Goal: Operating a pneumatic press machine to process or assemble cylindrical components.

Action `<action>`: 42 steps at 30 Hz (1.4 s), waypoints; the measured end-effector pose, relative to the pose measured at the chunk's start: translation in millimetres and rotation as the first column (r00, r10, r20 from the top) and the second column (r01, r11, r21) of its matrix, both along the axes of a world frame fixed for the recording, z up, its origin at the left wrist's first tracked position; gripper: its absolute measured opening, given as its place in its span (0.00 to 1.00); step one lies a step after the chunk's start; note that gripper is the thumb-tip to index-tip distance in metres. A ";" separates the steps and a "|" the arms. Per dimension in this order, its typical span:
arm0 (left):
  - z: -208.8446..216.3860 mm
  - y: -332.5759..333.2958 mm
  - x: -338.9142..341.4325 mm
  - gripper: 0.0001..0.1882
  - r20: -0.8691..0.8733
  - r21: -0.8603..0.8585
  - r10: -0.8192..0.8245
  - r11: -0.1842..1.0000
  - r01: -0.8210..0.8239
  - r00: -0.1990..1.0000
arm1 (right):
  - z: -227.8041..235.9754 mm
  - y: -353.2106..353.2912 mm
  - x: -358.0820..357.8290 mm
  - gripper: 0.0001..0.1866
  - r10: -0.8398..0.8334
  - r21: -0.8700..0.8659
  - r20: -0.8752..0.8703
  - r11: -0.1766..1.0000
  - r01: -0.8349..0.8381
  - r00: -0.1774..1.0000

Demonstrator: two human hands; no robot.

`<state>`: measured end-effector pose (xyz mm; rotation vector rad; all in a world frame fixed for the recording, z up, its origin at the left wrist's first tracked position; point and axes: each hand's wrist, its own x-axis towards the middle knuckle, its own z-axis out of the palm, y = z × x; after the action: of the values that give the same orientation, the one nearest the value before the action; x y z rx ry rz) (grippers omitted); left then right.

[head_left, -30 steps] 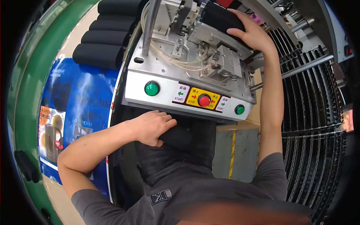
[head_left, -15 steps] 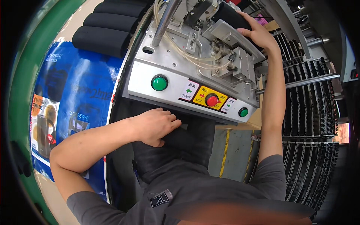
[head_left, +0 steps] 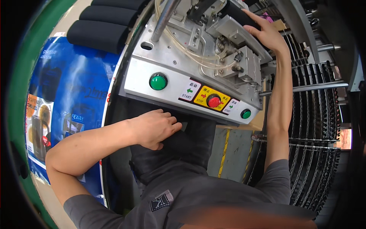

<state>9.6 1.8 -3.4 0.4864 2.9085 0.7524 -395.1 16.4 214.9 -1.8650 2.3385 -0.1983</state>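
My left hand (head_left: 158, 129) rests over my lap with its fingers curled down on dark material. Whatever lies under those fingers is hidden. Up at the machine, my right hand (head_left: 270, 35) lies across the end of a black, soft-looking tube (head_left: 237, 14), thumb on the near side and fingers on the far side. That tube sits behind a metal block (head_left: 233, 32) of the machine (head_left: 171, 51). On the machine's front panel are a large green button (head_left: 158, 81), a red button (head_left: 214, 100) on a yellow label and a smaller green button (head_left: 246, 113).
Several black padded tubes (head_left: 97, 36) lie in a row at the left, beside a blue printed sheet (head_left: 82, 82). Clear hoses (head_left: 183, 47) cross the machine top. A metal rod (head_left: 305, 88) juts out at the right, before a rack of black strips (head_left: 314, 114).
The view has shifted slightly, so the machine and the tubes at left sit a little further left. Both hands keep almost the same places.
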 end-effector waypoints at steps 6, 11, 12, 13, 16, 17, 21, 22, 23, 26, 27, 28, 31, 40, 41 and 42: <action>0.0 -3.2 -8.6 0.37 0.027 0.013 0.015 1.000 -0.015 1.000 | -4.6 -4.8 -18.8 0.35 -0.069 0.053 0.087 0.996 0.065 0.994; 4.6 -2.5 -14.2 0.37 0.022 0.021 0.030 0.999 -0.030 0.999 | -19.9 -25.6 -55.6 0.36 -0.135 0.128 0.002 0.983 0.134 0.991; 7.9 0.8 -11.4 0.37 0.016 0.038 0.041 0.998 -0.041 0.999 | -25.0 -20.6 -56.3 0.36 -0.141 0.160 -0.038 0.976 0.146 0.989; 13.5 3.8 -8.9 0.37 0.037 0.021 0.033 0.999 -0.034 0.999 | -27.8 -7.1 -51.8 0.36 -0.150 0.148 -0.014 0.977 0.150 0.989; 25.9 8.7 -9.9 0.39 -0.053 0.067 0.136 0.989 -0.133 0.989 | -37.8 27.2 -34.4 0.32 -0.137 -0.270 0.118 0.949 0.164 0.984; 28.1 12.2 -7.5 0.40 -0.083 0.088 0.173 0.982 -0.166 0.981 | -42.5 37.4 -26.8 0.31 -0.124 -0.396 0.156 0.901 0.177 0.980; 77.2 24.5 30.6 0.42 -0.269 0.009 0.371 0.924 -0.383 0.889 | -53.7 134.4 20.4 0.26 -0.014 -0.772 0.253 0.600 0.210 0.967; 82.9 23.8 37.5 0.42 -0.346 -0.037 0.450 0.870 -0.492 0.823 | -67.4 157.6 34.0 0.26 -0.002 -0.769 0.256 0.605 0.204 0.967; 78.6 21.2 46.3 0.42 -0.332 -0.047 0.519 0.825 -0.564 0.787 | -101.8 180.7 50.4 0.26 0.045 -0.891 0.219 0.417 0.181 0.975; 66.3 0.3 50.1 0.42 -0.320 -0.112 0.547 0.789 -0.604 0.774 | -187.0 226.3 77.6 0.25 -0.155 -0.947 0.038 0.310 0.085 0.987; 58.3 -2.9 50.6 0.41 -0.321 -0.160 0.531 0.786 -0.597 0.784 | -201.1 228.9 89.0 0.26 -0.283 -0.887 -0.051 0.454 0.087 0.958; 53.9 -1.8 50.2 0.41 -0.364 -0.111 0.535 0.787 -0.606 0.762 | -205.0 229.5 91.4 0.25 -0.178 -0.938 -0.002 0.341 0.059 0.984; 39.6 -2.7 52.3 0.42 -0.504 -0.051 0.503 0.794 -0.606 0.702 | -206.9 232.6 107.3 0.22 0.012 -0.978 0.092 0.190 0.088 0.996; 33.5 0.1 54.2 0.37 -0.689 0.260 0.582 0.755 -0.602 0.432 | -302.9 212.4 226.4 0.08 0.366 -0.653 0.569 0.745 0.134 0.736; 33.1 3.5 56.0 0.35 -0.614 0.376 0.675 0.706 -0.600 0.409 | -325.7 206.9 229.5 0.07 0.329 -0.590 0.600 0.797 0.125 0.730; 32.8 6.1 61.0 0.32 -0.527 0.481 0.760 0.636 -0.604 0.380 | -354.7 201.3 233.6 0.07 0.283 -0.518 0.672 0.840 0.161 0.685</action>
<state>70.6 7.9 29.4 -0.7459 3.7890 1.1855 -161.5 217.8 -139.9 -1.5763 1.7098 -1.4520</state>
